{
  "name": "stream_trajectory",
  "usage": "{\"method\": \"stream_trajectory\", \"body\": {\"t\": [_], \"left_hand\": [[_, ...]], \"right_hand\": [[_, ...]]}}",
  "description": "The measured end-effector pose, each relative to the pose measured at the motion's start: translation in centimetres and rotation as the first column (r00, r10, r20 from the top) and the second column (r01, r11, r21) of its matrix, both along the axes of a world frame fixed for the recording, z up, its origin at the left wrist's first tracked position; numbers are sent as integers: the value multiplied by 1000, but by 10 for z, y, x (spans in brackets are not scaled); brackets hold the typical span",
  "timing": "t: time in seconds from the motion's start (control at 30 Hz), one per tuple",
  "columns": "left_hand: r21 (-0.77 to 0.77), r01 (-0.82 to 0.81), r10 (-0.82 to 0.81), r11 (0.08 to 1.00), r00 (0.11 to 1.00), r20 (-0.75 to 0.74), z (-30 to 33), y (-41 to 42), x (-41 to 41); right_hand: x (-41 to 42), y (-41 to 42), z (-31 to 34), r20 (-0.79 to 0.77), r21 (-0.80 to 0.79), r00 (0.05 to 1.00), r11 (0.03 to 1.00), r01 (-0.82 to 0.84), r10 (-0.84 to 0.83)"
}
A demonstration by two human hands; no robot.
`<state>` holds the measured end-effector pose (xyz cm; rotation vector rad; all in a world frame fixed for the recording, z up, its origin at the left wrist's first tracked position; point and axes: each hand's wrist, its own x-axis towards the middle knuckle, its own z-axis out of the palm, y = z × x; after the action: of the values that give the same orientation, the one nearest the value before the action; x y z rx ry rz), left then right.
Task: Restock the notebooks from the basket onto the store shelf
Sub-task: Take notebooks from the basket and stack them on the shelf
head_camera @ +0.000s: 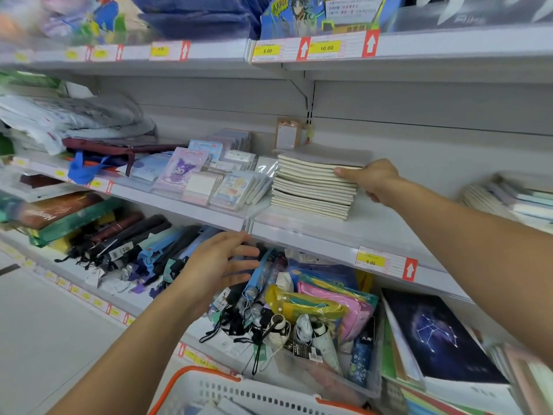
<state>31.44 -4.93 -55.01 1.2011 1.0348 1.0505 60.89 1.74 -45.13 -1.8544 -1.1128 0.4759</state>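
Notebooks (314, 187) lie in a tall pile on the middle shelf (329, 232), cream page edges facing us, a greyish cover on top; that is where we find the task's goods. Reading from the left, we see folded bags and a maroon pouch (113, 146) on that same shelf; beside them small sticker packs (182, 169), one with a purple cartoon figure; we cannot read their print. Below, folded umbrellas (134, 244) lie in a heap; a green and brown box at the far left bears writing upside down, too blurred for us to spell out. Our left hand (221, 265) hovers in front of the shelf edge, fingers spread and relaxed, holding nothing. At the bottom sits the basket (239, 390), white with an orange rim. Yellow price tags on the upper rail (449, 43) read 5.00 (267, 50) and 10.00 (326, 48), each beside a red label with a white arrow pointing up; the middle shelf's tag reads 6.00 (370, 262). Our right hand (371, 178) grips the right side of the pile, thumb across the front edges partway down, fingers curled behind. Lower right, a dark blue book (440, 333) shows a constellation drawing; more books (514, 199) lie at the far right.
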Motion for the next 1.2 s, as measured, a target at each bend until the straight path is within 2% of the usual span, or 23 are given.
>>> {"method": "stream_trajectory", "body": {"t": [0.07,0.1,0.13,0.17,0.2,0.23,0.27,0.3,0.33,0.37,0.4,0.47,0.57,0.63,0.77,0.83,0.87,0.97,1.0,1.03,1.1,1.17,1.2], "left_hand": [[12,-24,25,1000,994,-106,0,-1,-3],[29,-37,42,999,979,-198,-3,-1,-5],[60,-35,53,998,945,-322,-8,-1,-9],[95,-1,47,995,878,-477,-15,-2,-14],[101,73,9,992,767,-642,-23,-2,-22],[44,172,-72,984,610,-789,-31,-3,-29],[-78,260,-184,963,412,-892,-40,-5,-37],[-237,305,-306,922,202,-930,-49,-8,-46],[-385,306,-410,871,21,-912,-58,-12,-55],[-492,278,-486,825,-93,-869,-65,-16,-64],[-553,244,-536,796,-138,-833,-70,-18,-72],[-550,241,-541,800,-109,-834,-75,-22,-86],[-416,302,-445,858,31,-895,-74,-25,-99],[-390,315,-436,865,90,-895,-75,-27,-104],[-459,325,-496,827,36,-868,-78,-32,-109],[-460,324,-494,827,25,-869,-79,-33,-109],[-449,325,-483,832,27,-875,-80,-32,-109],[-464,275,-492,842,38,-870,-82,-27,-107],[-490,237,-509,839,22,-860,-82,-25,-107],[-519,193,-525,833,-18,-851,-82,-25,-107],[-556,111,-548,824,-93,-831,-77,-28,-108],[-574,67,-572,816,-50,-819,-72,-30,-109],[-572,73,-575,817,23,-818,-69,-32,-108]], "right_hand": [[-10,-13,-13,103,211,989,974,85,-108],[-21,-25,-25,141,385,972,915,120,-187],[-39,-41,-45,169,547,964,833,80,-203],[-62,-58,-72,217,621,967,783,-33,-131],[-86,-75,-106,292,570,956,799,-190,19],[-106,-89,-146,351,396,907,841,-369,233],[-124,-101,-190,348,95,809,841,-533,474],[-139,-113,-232,283,-268,682,739,-618,674],[-149,-124,-274,168,-564,587,565,-602,792],[-154,-135,-312,46,-714,562,420,-560,826],[-157,-145,-344,-24,-762,587,365,-535,809],[-159,-165,-387,-24,-778,671,408,-478,741],[-161,-186,-419,111,-818,676,453,-354,729],[-161,-185,-423,135,-826,695,468,-315,706],[-159,-171,-420,293,-801,633,545,-247,717],[-159,-163,-411,314,-770,627,578,-272,713],[-157,-158,-400,275,-760,620,561,-328,735],[-144,-138,-342,30,-719,567,412,-560,823],[-138,-133,-320,-48,-674,573,397,-622,818],[-130,-128,-297,-111,-608,596,420,-673,795],[-113,-122,-264,-263,-426,681,551,-718,683],[-103,-120,-244,-503,-194,674,690,-698,541],[-102,-120,-238,-589,-82,638,748,-658,496]]}}
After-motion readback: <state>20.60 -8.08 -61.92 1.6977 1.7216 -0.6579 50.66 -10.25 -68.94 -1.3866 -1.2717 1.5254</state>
